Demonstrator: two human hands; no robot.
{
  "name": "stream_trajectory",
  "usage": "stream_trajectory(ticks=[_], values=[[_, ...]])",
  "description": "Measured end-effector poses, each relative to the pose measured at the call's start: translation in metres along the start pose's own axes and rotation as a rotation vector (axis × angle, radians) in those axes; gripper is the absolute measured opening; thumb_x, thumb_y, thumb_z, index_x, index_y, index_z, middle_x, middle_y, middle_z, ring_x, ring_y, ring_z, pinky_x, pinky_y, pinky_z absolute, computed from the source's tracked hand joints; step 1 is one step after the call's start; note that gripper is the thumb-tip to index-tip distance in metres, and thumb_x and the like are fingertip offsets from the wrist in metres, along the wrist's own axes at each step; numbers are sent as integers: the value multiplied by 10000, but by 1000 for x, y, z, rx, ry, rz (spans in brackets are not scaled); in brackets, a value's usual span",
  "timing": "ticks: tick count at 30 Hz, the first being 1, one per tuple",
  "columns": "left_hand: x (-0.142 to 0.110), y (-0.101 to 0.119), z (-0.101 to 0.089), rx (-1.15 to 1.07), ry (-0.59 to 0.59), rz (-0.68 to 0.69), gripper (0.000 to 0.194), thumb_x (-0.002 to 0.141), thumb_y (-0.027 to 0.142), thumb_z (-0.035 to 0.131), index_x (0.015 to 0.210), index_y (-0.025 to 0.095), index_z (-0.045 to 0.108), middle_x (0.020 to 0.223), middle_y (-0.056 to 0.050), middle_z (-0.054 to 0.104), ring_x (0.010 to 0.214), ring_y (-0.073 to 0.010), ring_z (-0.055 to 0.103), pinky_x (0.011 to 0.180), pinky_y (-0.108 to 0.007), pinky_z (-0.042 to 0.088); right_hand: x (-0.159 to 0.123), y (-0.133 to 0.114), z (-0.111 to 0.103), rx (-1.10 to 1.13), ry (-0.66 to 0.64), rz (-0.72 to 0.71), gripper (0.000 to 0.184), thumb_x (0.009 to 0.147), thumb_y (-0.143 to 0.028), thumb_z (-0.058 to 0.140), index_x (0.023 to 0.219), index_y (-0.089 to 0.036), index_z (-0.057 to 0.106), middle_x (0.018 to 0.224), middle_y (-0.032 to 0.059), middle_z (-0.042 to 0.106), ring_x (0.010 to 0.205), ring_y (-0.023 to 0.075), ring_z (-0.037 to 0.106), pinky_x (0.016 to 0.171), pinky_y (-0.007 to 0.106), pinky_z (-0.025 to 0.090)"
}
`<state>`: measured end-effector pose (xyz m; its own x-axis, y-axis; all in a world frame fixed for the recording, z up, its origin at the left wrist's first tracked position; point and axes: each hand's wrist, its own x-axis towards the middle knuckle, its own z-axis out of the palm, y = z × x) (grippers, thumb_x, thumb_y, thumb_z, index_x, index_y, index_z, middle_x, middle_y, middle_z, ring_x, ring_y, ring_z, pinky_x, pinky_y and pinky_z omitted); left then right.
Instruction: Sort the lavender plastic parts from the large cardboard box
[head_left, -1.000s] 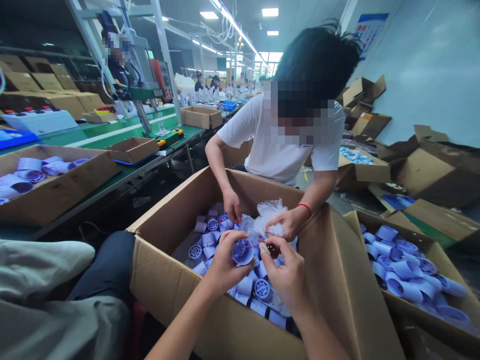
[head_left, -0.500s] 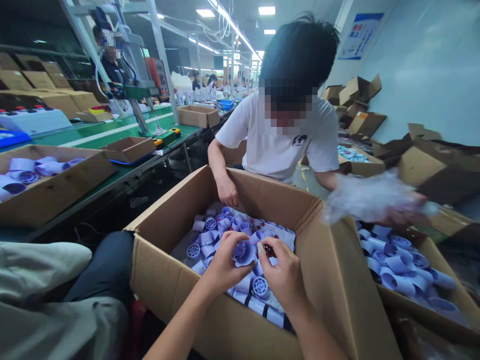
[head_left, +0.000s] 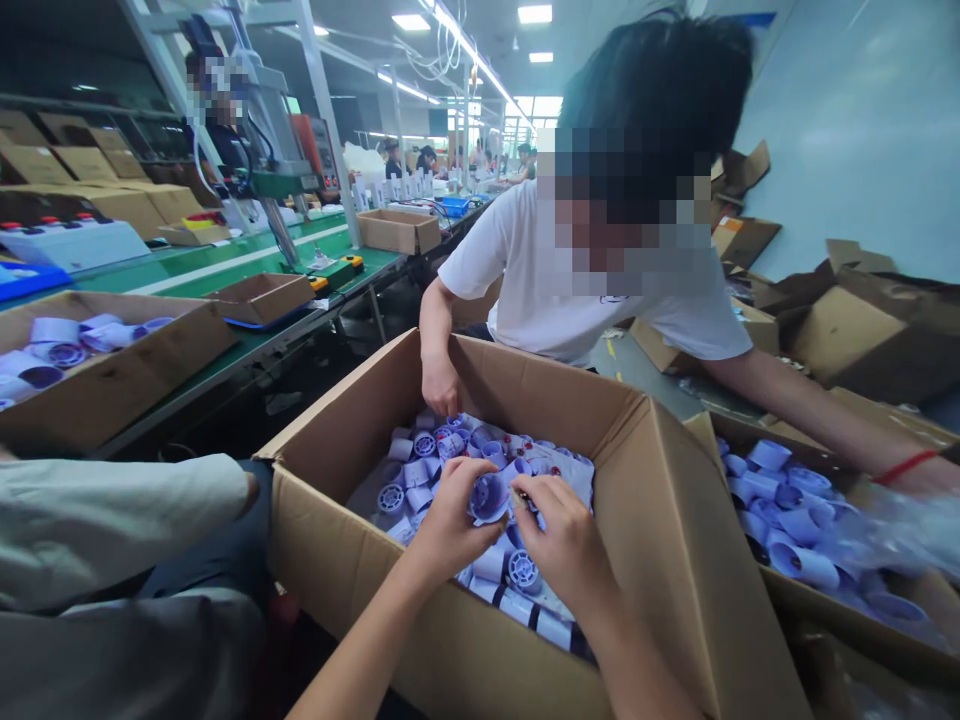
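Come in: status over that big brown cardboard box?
Left grip holding round lilac plastic cup. Right grip pinching small dark piece, mostly hidden, beside it. Co-worker's hand at far side of box, apart from both.

Bare forearms (head_left: pixel 379 620), bare hands (head_left: pixel 450 515)

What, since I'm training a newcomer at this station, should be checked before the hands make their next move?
1. Left hand grips the cup: ok.
2. Right hand pinches the small dark part: ok.
3. Cup's open end unblocked to the wearer's view: ok, the inside shows.
4. Part turned the right way: cannot tell, fingers hide most of it.
5. Co-worker's hand apart from the cup: ok, it is toward the big box's far side.
6. Space under the hands free of loose pieces: not ok, many lie there.
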<state>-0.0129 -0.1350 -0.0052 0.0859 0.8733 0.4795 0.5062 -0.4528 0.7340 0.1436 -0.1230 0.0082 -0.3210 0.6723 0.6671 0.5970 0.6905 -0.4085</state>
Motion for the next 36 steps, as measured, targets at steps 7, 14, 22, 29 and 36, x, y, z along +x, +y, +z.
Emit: stream_trajectory(ticks=[7,14,22,29,36], values=[[1,-1,1,35,-48,88,459,651,66,614,1066,219,490,1022,-61,595,990,-228,494,878,-390,448,2,-3,-1,5,72,70,136,877,-155,468,883,-193,599,773,47,659,738,179,624,680,292,482],[0,3,0,31,-142,106,478,641,44,594,1068,231,488,1026,-57,603,1001,-236,498,886,-394,446,0,-5,-2,-70,173,79,131,877,-161,468,852,-198,591,734,38,641,680,171,594,649,291,468],[1,0,1,33,-72,58,463,649,50,604,1063,222,490,1019,-54,588,1002,-230,494,884,-390,450,-2,-4,2,-79,-17,4,206,875,-118,448,912,-198,634,788,59,647,757,204,601,691,332,490],[1,0,2,39,-85,87,471,644,45,602,1067,221,495,1017,-53,599,981,-226,489,880,-390,443,-2,-6,2,141,5,86,227,889,-161,454,1086,-206,557,902,62,669,808,189,646,703,305,527],[1,-1,2,37,-69,122,487,627,27,588,1061,219,478,1005,-52,584,967,-220,475,852,-371,449,-3,-6,4,100,23,6,244,802,-57,491,949,-210,611,925,70,607,860,209,574,764,356,519]])
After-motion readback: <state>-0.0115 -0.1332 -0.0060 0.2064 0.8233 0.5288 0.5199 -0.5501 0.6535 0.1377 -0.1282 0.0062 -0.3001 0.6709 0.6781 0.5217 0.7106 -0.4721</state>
